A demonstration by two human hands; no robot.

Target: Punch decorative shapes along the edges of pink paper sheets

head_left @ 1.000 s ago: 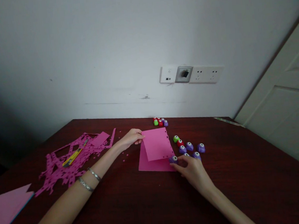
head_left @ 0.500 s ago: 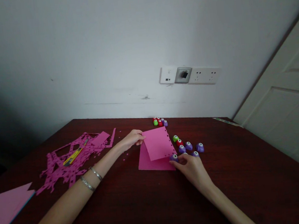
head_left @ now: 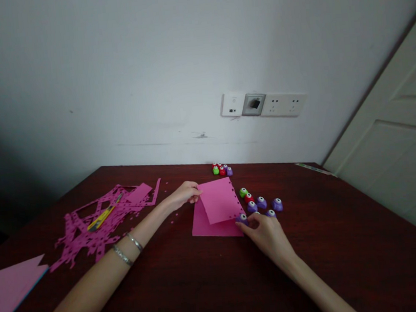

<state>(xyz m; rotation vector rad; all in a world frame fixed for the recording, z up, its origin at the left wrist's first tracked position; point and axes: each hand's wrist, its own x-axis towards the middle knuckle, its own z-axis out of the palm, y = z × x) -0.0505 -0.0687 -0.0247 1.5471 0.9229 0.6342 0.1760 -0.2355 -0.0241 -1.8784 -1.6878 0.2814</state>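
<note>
**Punched sheet being held by one corner, purple punch by another**

At far left, pale pink sheets are being carried by the dark bench. Beyond them, a loose tangle of pink scraps is being topped by a yellow cutter. Near the middle, the upper left corner of the punched sheet is being held by the left hand, its grip being clamped there. A lower pink sheet is being partly covered by the punched sheet, whose right side is being edged by small holes. Near the wall, a cluster of small punches in red, green and purple is being supported by the bench. At the punched sheet's lower right corner, the purple punch is being held by the right hand, that grip being clamped on it; whether paper is being enclosed in its slot cannot be told. Just beyond, a green punch, a red punch and several purple ones are being carried, some being partly hidden by the right hand.
</note>
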